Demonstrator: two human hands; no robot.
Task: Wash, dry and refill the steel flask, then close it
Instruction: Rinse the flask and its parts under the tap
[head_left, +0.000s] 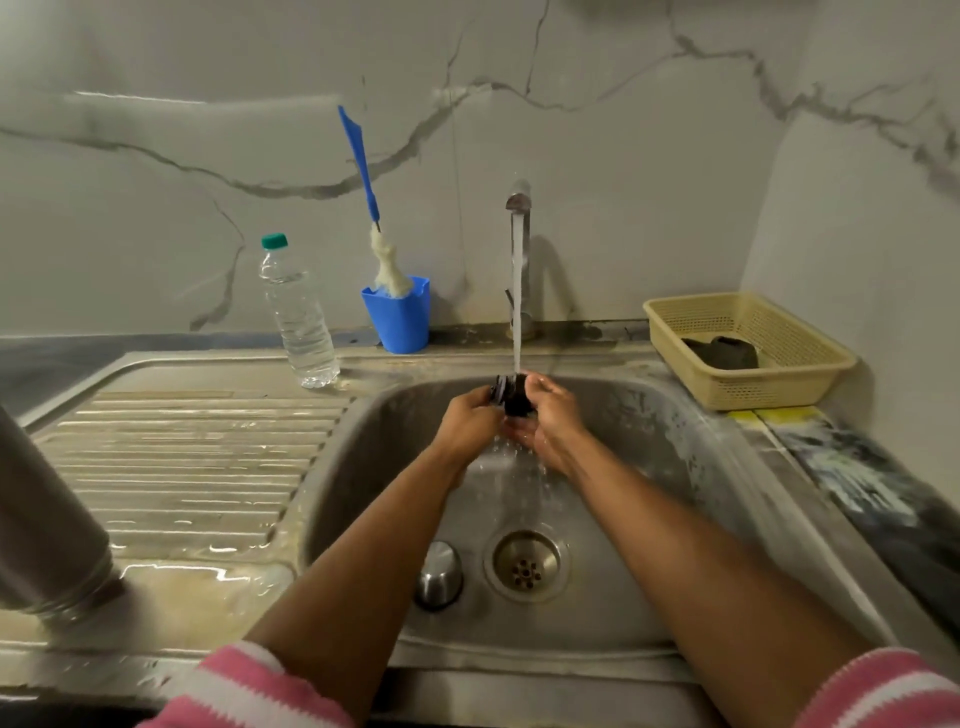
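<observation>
The small black flask stopper (511, 397) sits under the running stream from the chrome tap (519, 208), above the steel sink basin (649, 441). The left hand (470, 421) and the right hand (550, 421) both curl their fingers around it. The grey steel flask body (47, 525) stands mouth-down on the wet ribbed drainboard (197, 467), well apart to the left. A rounded steel cap (439, 574) lies beside the drain (525, 564).

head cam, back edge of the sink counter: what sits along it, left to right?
Plastic water bottle with green cap → blue cup holding the blue-handled bottle brush → running tap → beige plastic basket with a dark cloth inside.
</observation>
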